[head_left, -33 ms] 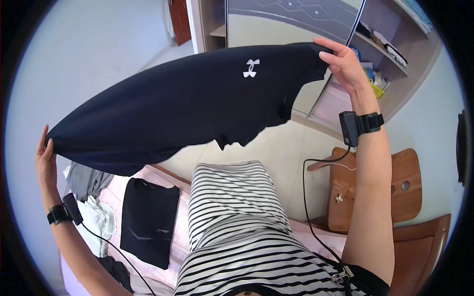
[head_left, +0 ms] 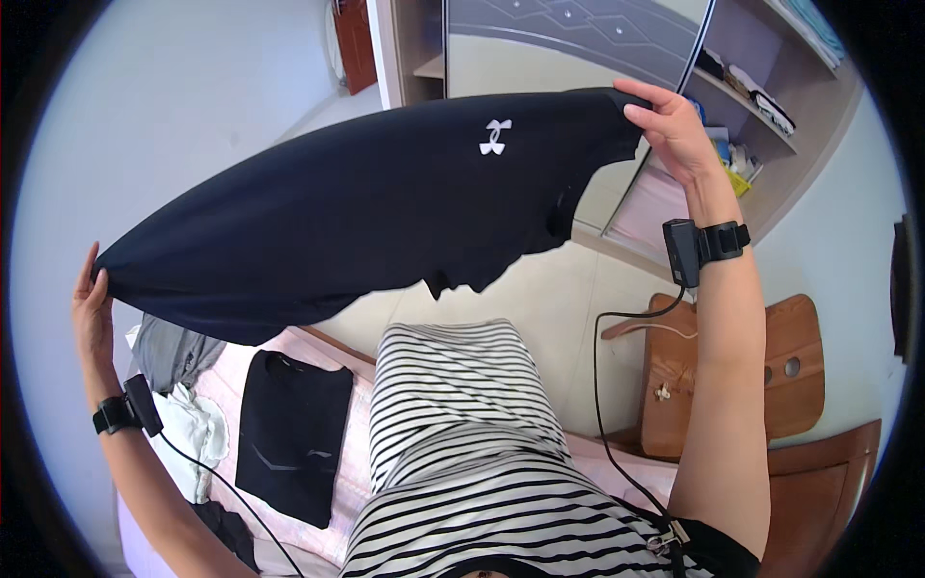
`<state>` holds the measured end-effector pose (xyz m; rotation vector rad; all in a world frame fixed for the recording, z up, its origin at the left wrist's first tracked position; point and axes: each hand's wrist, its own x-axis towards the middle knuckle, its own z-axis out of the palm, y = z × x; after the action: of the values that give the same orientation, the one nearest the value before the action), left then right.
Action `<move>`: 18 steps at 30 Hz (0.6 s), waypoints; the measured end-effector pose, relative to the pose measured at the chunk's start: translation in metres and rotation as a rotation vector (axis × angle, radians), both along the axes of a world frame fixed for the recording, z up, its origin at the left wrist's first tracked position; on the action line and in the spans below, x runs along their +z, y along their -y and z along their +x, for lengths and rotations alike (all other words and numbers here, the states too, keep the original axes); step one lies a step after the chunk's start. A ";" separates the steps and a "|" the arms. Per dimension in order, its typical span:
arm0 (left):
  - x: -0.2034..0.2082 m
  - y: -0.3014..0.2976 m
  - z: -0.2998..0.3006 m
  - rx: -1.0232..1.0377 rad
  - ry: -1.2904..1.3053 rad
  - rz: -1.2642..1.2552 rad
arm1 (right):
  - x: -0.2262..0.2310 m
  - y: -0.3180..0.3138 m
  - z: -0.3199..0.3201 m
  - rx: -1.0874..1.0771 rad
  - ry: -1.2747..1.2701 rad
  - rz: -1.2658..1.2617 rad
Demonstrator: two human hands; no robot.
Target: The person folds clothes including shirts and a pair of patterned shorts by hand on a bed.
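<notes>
A dark, stretchy shirt (head_left: 366,193) with a small white emblem hangs stretched sideways between my two hands, its lower edge uneven and loose. At the far left, my left hand (head_left: 92,303) pinches one end of it between thumb and fingers. My right hand (head_left: 670,123), raised at the upper right, grips the opposite end by its edge. Below the shirt, a folded black T-shirt (head_left: 294,433) lies flat on the pink bedding. Grey clothing (head_left: 173,352) and a crumpled white garment (head_left: 193,433) lie beside it, close to my left forearm.
Pink bedding (head_left: 356,472) spreads around my striped clothing. A wooden chair (head_left: 665,385) stands at the right, beyond my forearm. Ahead are a mirrored wardrobe door (head_left: 568,67) and open shelves (head_left: 761,106) with folded clothes. A black cable (head_left: 595,385) hangs from my right wrist device.
</notes>
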<state>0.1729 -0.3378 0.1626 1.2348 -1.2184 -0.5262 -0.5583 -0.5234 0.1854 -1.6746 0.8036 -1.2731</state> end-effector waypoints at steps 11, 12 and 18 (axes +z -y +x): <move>0.019 -0.009 -0.014 0.313 0.381 -0.060 | 0.031 0.006 0.002 -0.369 -0.352 -0.308; 0.022 -0.006 -0.019 0.332 0.399 -0.059 | 0.033 0.009 -0.004 -0.428 -0.382 -0.321; 0.031 -0.002 -0.016 0.333 0.522 -0.126 | 0.042 0.037 -0.019 -0.496 -0.359 -0.401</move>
<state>0.1572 -0.3356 0.1935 1.4787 -1.4085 0.1297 -0.5774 -0.5608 0.2275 -2.1489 1.3055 -1.5653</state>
